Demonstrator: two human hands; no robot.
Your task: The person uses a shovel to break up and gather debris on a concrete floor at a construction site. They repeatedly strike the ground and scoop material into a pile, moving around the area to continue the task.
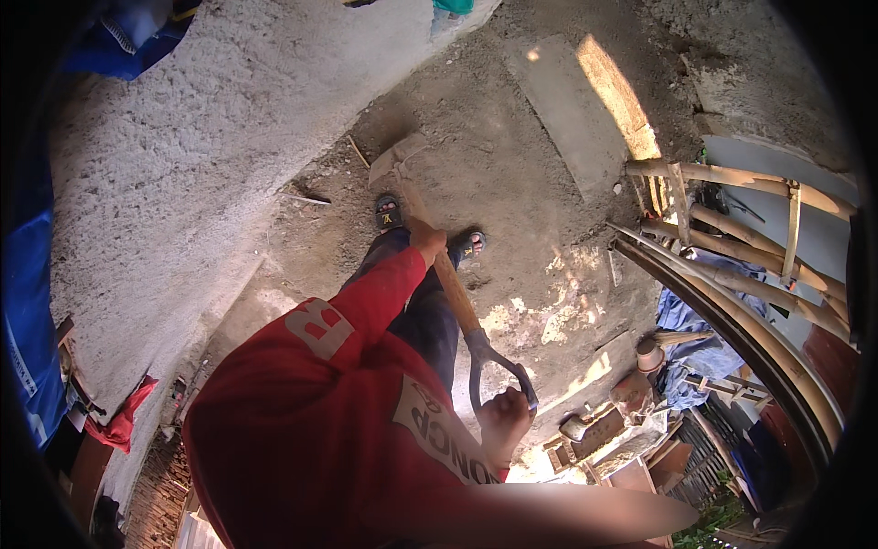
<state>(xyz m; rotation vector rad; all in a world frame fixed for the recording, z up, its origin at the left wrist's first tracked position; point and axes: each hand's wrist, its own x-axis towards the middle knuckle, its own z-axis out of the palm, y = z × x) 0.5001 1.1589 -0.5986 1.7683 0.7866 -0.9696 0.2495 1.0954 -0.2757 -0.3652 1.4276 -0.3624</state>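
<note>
A shovel (455, 295) with a wooden shaft slants across my front, its dusty blade (395, 160) down on the dirt floor beyond my feet. Partway along the shaft, my left hand (427, 240) is closed around the wood. At the near end is a dark D-shaped handle (476, 352), and my right hand (506, 416) grips its crossbar. Red sleeves cover my arms. My feet, in dark slide sandals (388, 212), stand on either side of the shaft, close behind the blade.
A rough pale wall (174, 156) runs along the left. To the right are bamboo poles (732, 178) forming a frame, with a blue tarp (681, 320) behind. A bucket (650, 355) and a wooden box (599, 432) stand at the lower right. Thin sticks (305, 198) lie near the wall.
</note>
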